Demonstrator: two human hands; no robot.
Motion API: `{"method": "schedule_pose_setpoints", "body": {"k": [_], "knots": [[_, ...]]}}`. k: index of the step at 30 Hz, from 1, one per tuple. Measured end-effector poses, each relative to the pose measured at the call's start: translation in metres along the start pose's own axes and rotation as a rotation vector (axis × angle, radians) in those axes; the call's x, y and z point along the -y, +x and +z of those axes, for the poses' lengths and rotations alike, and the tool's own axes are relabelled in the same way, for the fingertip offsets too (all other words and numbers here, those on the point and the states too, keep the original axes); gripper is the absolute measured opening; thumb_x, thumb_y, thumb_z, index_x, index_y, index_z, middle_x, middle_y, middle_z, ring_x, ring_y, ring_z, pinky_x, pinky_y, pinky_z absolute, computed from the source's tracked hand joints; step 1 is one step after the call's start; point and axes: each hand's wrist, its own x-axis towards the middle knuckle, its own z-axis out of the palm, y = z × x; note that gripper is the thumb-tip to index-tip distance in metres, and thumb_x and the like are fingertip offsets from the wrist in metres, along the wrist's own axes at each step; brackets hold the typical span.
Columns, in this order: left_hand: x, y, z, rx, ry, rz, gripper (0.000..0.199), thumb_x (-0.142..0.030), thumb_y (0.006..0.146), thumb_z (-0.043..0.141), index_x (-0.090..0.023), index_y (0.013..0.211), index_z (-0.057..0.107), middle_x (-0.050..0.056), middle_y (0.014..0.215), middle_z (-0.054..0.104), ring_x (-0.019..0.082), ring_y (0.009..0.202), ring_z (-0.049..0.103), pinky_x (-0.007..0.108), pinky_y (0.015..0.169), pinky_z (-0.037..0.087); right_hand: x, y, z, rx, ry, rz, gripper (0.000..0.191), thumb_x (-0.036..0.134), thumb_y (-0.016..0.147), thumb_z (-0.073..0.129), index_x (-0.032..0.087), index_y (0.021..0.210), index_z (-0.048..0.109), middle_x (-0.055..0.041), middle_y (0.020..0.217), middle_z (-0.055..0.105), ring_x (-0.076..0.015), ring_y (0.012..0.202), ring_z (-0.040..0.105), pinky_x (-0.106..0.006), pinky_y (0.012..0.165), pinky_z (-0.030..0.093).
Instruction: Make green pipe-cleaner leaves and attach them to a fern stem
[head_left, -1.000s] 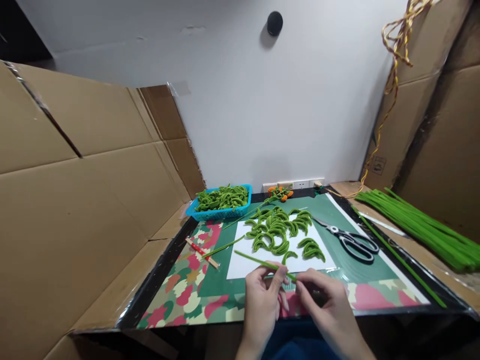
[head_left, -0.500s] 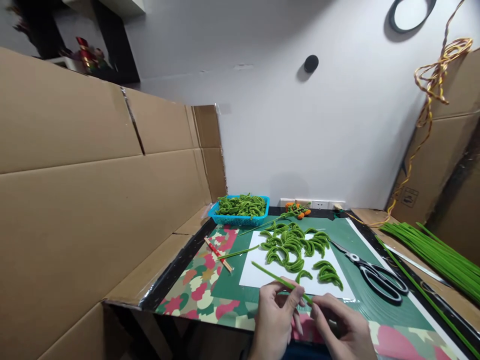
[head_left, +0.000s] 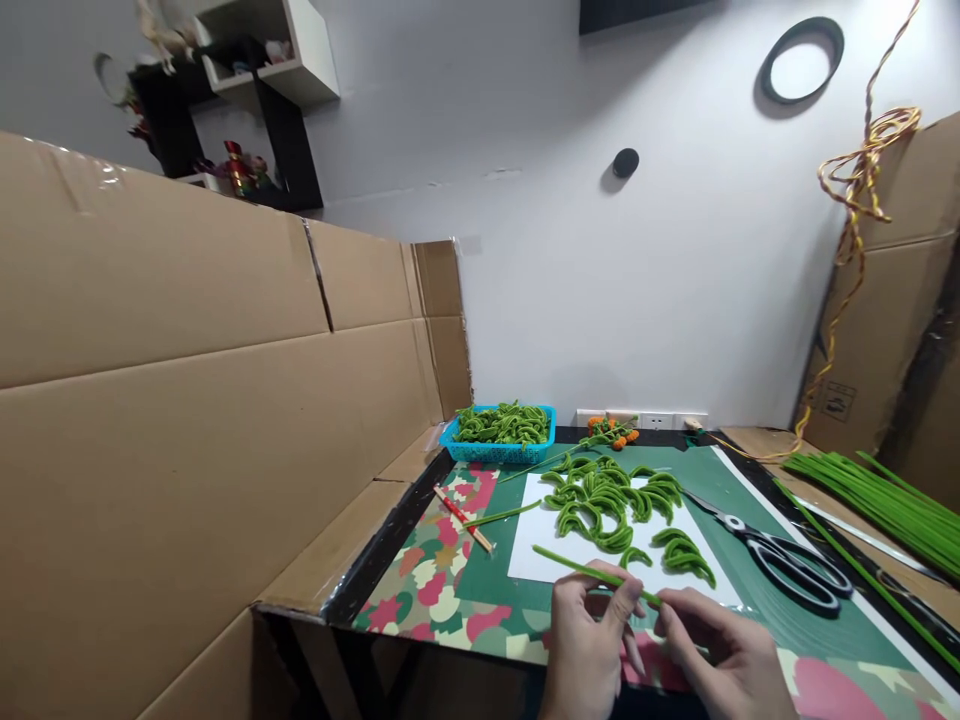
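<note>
A straight green pipe cleaner (head_left: pixel 566 563) is pinched between the thumb and fingers of my left hand (head_left: pixel 589 640). My right hand (head_left: pixel 724 645) grips its near end, close beside the left fingertips, and the long free end points away to the left. Just beyond my hands, many curved green pipe cleaner pieces (head_left: pixel 604 490) lie on a white paper sheet (head_left: pixel 531 555). A small cluster of them (head_left: pixel 684 555) sits apart at the sheet's right. Scissors (head_left: pixel 795 570) with black-and-grey handles rest to the right, blades pointing away from me.
A blue basket (head_left: pixel 499 453) of curled green pieces stands at the back left. Chopsticks (head_left: pixel 463 520) in a red wrapper lie left of the paper. Orange flowers (head_left: pixel 615 433) are by the wall. A bundle of green pipe cleaners (head_left: pixel 877 505) lies right. Cardboard (head_left: pixel 187 450) walls the left side.
The camera has turned, so the scene sits further right and a little lower. Both hands keep hold of the pipe cleaner in much the same pose.
</note>
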Motion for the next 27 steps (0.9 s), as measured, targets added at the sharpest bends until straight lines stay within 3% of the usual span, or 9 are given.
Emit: {"method": "schedule_pose_setpoints", "body": {"k": [3,9,13,20,27], "knots": [[-0.005,0.000,0.001,0.017,-0.016,-0.006,0.053,-0.063,0.085,0.083,-0.012,0.085,0.071,0.002,0.072,0.066,0.006,0.035,0.055,0.014,0.031,0.034,0.004,0.000,-0.002,-0.003,0.010,0.027,0.045,0.064,0.082,0.083,0.019,0.085,0.086,-0.0096,0.072,0.078,-0.0234,0.059,0.073,-0.025,0.051,0.060],[-0.011,0.003,-0.001,0.013,-0.041,-0.036,0.060,-0.067,0.081,0.084,-0.009,0.085,0.071,0.002,0.067,0.066,0.007,0.031,0.054,0.012,0.028,0.028,0.011,0.002,-0.005,0.104,0.064,0.024,0.038,0.053,0.089,0.078,0.018,0.075,0.085,-0.0052,0.059,0.068,-0.0124,0.038,0.050,-0.023,0.037,0.044],[-0.013,0.006,-0.002,0.032,-0.049,-0.055,0.060,-0.067,0.080,0.086,-0.008,0.081,0.072,0.005,0.068,0.069,0.008,0.031,0.057,0.013,0.026,0.028,0.014,0.001,-0.004,0.146,0.031,0.020,0.039,0.051,0.091,0.076,0.018,0.072,0.083,-0.0067,0.063,0.069,-0.0162,0.048,0.060,-0.023,0.043,0.050],[-0.015,0.007,-0.001,0.040,-0.048,-0.052,0.056,-0.063,0.083,0.085,-0.008,0.087,0.073,0.010,0.078,0.074,0.009,0.034,0.059,0.012,0.025,0.030,0.014,0.004,-0.011,0.195,0.028,0.024,0.033,0.050,0.093,0.077,0.018,0.091,0.084,-0.0096,0.078,0.079,-0.0227,0.063,0.075,-0.025,0.056,0.061],[-0.018,0.008,0.000,0.048,-0.023,-0.053,0.053,-0.061,0.083,0.086,-0.009,0.085,0.072,0.006,0.074,0.071,0.009,0.035,0.059,0.013,0.026,0.032,0.017,0.008,-0.011,0.200,0.043,0.038,0.032,0.048,0.097,0.074,0.018,0.091,0.082,-0.0066,0.076,0.075,-0.0198,0.065,0.071,-0.023,0.057,0.058]]}}
